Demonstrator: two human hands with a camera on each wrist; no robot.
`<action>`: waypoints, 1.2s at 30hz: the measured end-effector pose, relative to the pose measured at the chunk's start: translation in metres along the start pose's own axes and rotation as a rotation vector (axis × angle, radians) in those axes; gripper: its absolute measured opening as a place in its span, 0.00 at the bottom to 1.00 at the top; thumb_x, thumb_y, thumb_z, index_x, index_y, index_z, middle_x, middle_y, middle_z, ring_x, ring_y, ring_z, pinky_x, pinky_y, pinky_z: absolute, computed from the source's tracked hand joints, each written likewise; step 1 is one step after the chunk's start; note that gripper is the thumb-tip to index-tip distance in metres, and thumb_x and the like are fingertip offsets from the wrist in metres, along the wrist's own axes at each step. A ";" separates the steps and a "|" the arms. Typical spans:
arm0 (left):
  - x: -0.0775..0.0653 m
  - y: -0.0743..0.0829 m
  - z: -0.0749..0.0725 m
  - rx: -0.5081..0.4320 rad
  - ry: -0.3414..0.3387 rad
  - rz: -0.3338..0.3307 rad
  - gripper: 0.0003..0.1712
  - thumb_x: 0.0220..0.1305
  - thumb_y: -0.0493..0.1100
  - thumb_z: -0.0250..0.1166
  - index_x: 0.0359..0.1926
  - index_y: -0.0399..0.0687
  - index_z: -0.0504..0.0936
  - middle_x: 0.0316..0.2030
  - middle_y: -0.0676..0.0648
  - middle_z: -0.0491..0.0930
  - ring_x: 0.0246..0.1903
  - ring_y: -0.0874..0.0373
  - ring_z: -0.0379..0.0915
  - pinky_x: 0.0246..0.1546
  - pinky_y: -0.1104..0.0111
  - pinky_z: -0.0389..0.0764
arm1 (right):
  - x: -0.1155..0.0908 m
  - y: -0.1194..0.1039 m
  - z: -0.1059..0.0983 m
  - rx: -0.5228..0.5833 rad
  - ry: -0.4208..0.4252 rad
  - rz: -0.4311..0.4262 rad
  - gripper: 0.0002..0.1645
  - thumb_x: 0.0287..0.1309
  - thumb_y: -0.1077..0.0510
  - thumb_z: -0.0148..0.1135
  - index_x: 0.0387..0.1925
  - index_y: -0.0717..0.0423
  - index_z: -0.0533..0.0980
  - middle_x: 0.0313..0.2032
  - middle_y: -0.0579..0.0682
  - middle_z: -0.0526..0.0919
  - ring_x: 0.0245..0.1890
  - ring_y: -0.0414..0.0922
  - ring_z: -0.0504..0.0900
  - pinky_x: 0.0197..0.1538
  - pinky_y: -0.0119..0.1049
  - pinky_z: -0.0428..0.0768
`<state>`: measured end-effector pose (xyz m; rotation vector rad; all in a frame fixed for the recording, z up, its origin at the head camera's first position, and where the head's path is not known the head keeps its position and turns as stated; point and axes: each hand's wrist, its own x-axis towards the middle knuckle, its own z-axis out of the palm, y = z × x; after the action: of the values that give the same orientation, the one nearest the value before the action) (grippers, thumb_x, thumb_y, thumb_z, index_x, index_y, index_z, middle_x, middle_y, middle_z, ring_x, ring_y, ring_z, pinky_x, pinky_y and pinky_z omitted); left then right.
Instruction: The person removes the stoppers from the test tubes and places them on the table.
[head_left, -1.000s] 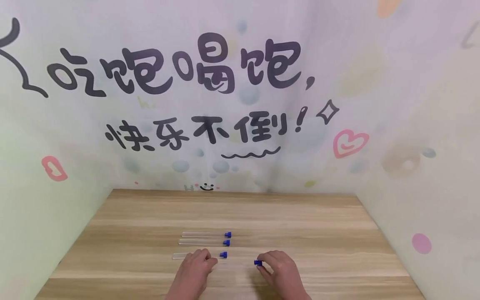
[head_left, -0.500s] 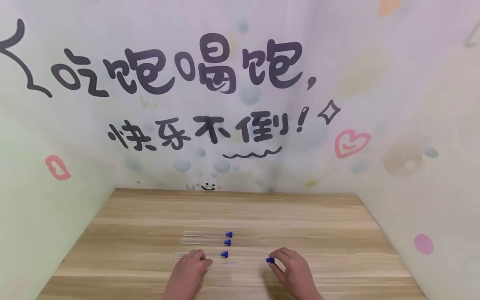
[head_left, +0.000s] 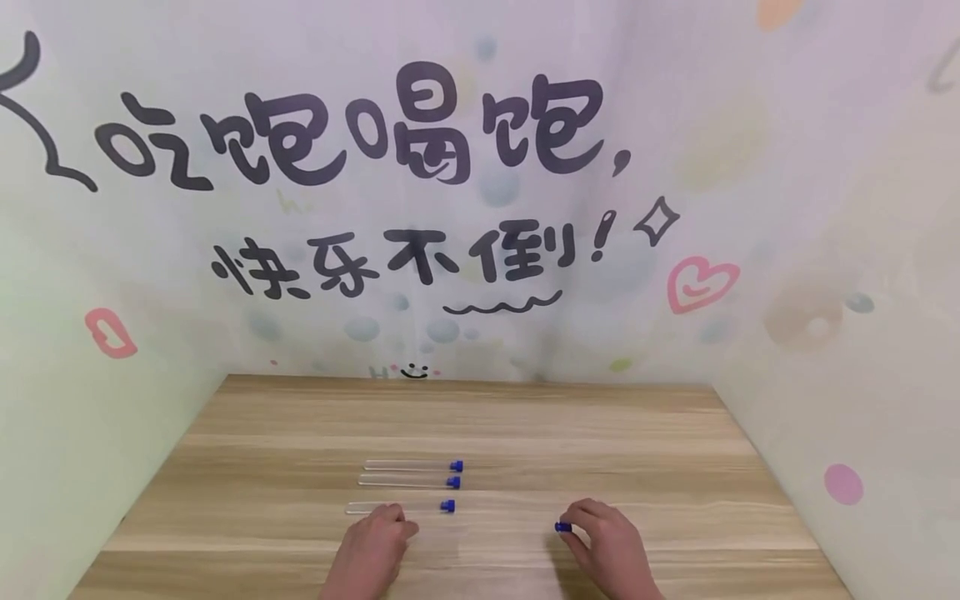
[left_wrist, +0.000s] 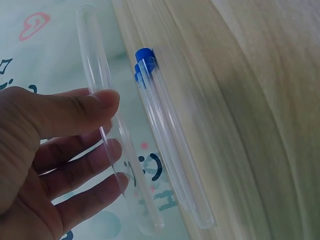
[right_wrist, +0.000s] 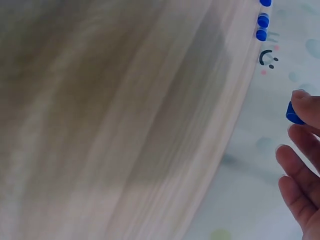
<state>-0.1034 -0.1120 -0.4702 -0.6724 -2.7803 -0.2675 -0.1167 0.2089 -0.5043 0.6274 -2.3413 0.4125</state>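
My left hand (head_left: 371, 550) pinches a clear test tube (left_wrist: 95, 62) between thumb and forefinger, its other fingers spread loosely behind it. No cap sits on either end of that tube in the left wrist view. Well to its right, my right hand (head_left: 611, 540) grips a small blue cap (right_wrist: 293, 114) by thumb and fingertips, the remaining fingers loosely bent. Three more clear tubes lie crosswise on the table with blue caps at their right ends: a far one (head_left: 408, 466), a middle one (head_left: 405, 481) and a near one (head_left: 375, 507), which the left hand partly overlaps.
The wood-grain table (head_left: 600, 433) meets a printed back wall (head_left: 480, 342) with dark lettering. Pale side walls rise at left (head_left: 75, 450) and right (head_left: 847, 400).
My right hand has moved to the right with the blue cap, widening the space between the hands. The left hand has shifted slightly left with the test tube. The three capped tubes stay put.
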 end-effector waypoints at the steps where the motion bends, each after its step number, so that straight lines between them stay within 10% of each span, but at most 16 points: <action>1: 0.000 0.000 0.000 -0.009 -0.008 -0.005 0.13 0.41 0.26 0.70 0.25 0.49 0.87 0.22 0.52 0.75 0.22 0.61 0.70 0.18 0.74 0.71 | -0.001 0.000 -0.001 0.000 -0.019 0.018 0.18 0.24 0.60 0.82 0.21 0.44 0.80 0.26 0.34 0.81 0.27 0.33 0.79 0.33 0.25 0.77; 15: -0.002 -0.005 0.010 -0.050 -0.091 -0.048 0.13 0.38 0.26 0.70 0.23 0.48 0.86 0.19 0.52 0.72 0.20 0.61 0.69 0.13 0.72 0.67 | -0.009 0.005 -0.011 0.038 -0.416 0.263 0.11 0.36 0.61 0.76 0.24 0.46 0.82 0.26 0.38 0.85 0.28 0.38 0.80 0.32 0.32 0.78; 36: -0.005 -0.011 0.023 -0.107 -0.136 -0.024 0.12 0.39 0.25 0.69 0.20 0.46 0.85 0.18 0.54 0.72 0.19 0.64 0.68 0.15 0.73 0.66 | -0.006 0.008 -0.010 0.045 -0.496 0.168 0.09 0.36 0.60 0.76 0.23 0.43 0.85 0.24 0.38 0.86 0.25 0.38 0.80 0.30 0.32 0.76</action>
<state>-0.1093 -0.1176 -0.4947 -0.7077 -2.9217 -0.3922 -0.1116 0.2216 -0.5026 0.6074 -2.8783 0.4217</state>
